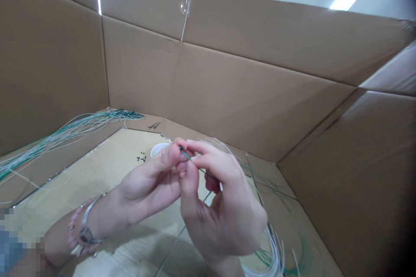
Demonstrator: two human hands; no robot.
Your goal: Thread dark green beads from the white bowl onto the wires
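Note:
My left hand is closed in a pinch on a small dark piece, whose exact kind is too small to make out. My right hand pinches a thin green wire close to its end. That end meets the dark piece between the fingertips; whether it passes inside cannot be seen. Both hands touch at the fingers, raised over the pale board. A dark strand hangs below my right hand toward the bottom edge.
Small black pieces lie scattered beside a white round container, partly hidden by my hands. Green and white wires are bundled at left; more white wires lie at right. Cardboard walls surround the board.

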